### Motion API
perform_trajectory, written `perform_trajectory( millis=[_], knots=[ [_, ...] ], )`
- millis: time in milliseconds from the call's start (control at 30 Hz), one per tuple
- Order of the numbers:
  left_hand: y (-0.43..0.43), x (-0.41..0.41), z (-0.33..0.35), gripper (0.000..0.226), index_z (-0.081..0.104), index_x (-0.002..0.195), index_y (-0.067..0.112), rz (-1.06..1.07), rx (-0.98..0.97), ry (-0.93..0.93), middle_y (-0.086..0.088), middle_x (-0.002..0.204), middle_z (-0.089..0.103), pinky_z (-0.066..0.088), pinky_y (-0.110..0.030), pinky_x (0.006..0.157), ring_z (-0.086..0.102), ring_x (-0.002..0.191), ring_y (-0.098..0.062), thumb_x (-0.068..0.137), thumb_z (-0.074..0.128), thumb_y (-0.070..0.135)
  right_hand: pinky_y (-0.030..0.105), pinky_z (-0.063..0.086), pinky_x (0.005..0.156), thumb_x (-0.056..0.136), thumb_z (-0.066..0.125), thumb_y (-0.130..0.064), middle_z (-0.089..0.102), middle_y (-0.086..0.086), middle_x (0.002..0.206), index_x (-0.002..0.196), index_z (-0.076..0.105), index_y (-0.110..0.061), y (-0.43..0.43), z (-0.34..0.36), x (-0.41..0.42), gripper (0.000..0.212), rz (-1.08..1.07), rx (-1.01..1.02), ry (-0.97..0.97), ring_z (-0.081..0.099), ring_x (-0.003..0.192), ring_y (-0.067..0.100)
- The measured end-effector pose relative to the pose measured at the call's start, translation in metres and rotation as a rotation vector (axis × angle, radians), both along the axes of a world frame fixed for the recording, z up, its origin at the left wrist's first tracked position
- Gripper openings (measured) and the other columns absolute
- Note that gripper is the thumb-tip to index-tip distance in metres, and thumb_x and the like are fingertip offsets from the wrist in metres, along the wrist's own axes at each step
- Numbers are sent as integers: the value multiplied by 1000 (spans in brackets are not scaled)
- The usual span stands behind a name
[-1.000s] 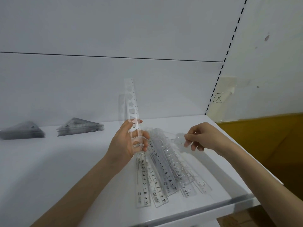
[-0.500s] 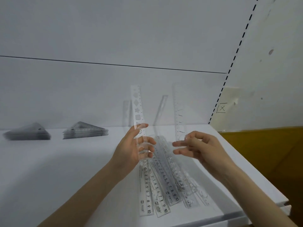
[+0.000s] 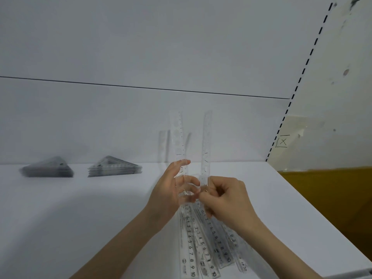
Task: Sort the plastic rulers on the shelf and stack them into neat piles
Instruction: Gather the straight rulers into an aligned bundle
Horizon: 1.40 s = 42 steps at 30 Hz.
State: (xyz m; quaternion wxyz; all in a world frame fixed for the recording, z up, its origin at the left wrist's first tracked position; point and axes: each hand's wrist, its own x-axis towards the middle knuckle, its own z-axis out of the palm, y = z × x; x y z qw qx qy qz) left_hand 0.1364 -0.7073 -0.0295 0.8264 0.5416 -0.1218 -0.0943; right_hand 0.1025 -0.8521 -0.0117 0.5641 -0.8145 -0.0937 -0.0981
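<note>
Head view: triangle piles [image 3: 114,167] lie left of loose rulers [image 3: 190,248].

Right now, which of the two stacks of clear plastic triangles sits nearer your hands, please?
The right stack of clear plastic triangles; the left stack lies farther away.

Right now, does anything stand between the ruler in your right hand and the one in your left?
Nothing visible does. The right hand holds the right ruler upright beside the left ruler in the left hand, only air between them. The loose rulers lie lower, on the shelf.
</note>
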Motion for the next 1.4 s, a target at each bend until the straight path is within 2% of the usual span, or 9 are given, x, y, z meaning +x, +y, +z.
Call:
perform_trajectory(
  millis=[133, 267, 467, 600, 700, 833, 933, 1167, 1400],
  knots=[
    [-3, -1, 0, 30, 54, 120, 15, -10, 62, -18, -6, 67, 58, 46, -24, 54, 54, 57, -15, 101, 34, 27, 16, 31, 55, 76, 65, -17, 41, -9, 52, 53, 40, -27, 25, -7, 5, 35, -79, -479, -237, 43, 54, 10],
    [-4, 0, 1, 36, 56, 118, 17, 25, 40, 10, -4, 67, 55, 45, -23, 56, 53, 62, -14, 100, 30, 33, 14, 33, 59, 87, 55, -37, 45, -9, 65, 84, 65, -21, 36, -6, 9, 19, -62, -528, -238, 45, 66, 5],
    [-2, 2, -6, 25, 59, 114, 23, 90, 117, -82, -4, 73, 56, 45, -26, 67, 55, 73, -15, 100, 39, 16, 20, 29, 60, 93, 47, -33, 50, -11, 75, 87, 53, -22, 39, 1, 10, 14, -49, -680, -252, 47, 71, 6],
    [1, 1, -3, 25, 55, 118, 19, 83, 63, -82, -12, 84, 64, 49, -26, 59, 57, 76, -21, 102, 36, 17, 30, 46, 68, 90, 50, -35, 64, -9, 91, 83, 52, -22, 30, 3, 8, 15, 32, -811, -232, 60, 80, 15],
    [5, 3, 0, 27, 53, 121, 17, 60, -17, -54, -15, 83, 63, 51, -30, 54, 62, 71, -20, 102, 34, 14, 32, 55, 68, 91, 54, -32, 70, -4, 78, 74, 61, -20, 15, 8, 11, 23, 153, -651, -120, 68, 62, 13],
    [7, 6, 1, 24, 53, 118, 20, 65, -60, -20, -12, 75, 54, 47, -34, 55, 53, 61, -20, 102, 35, 20, 27, 50, 48, 93, 59, -25, 72, -2, 71, 72, 68, -12, -18, 17, 19, 26, 33, -364, -16, 68, 50, 13],
    [7, 9, -1, 23, 53, 116, 20, 71, -43, 11, -9, 70, 48, 40, -31, 52, 42, 54, -18, 102, 36, 23, 14, 46, 51, 92, 60, -26, 71, -6, 66, 72, 68, -15, -41, 11, 25, 24, -49, -452, 15, 66, 49, 9],
    [7, 9, -4, 22, 51, 117, 15, 69, 71, -10, -10, 71, 53, 41, -29, 52, 45, 53, -19, 103, 34, 16, 23, 50, 65, 71, 69, -62, 66, -10, 77, 83, 62, -25, -56, -13, 30, 40, 2, -770, 243, 61, 69, 4],
    [8, 10, -5, 21, 53, 114, 14, 80, 136, 8, -7, 72, 53, 36, -26, 49, 44, 50, -15, 101, 36, 12, 26, 50, 71, 82, 67, -49, 62, -7, 86, 94, 60, -22, -59, -19, 33, 30, -77, -769, 253, 58, 79, 9]
  ],
)
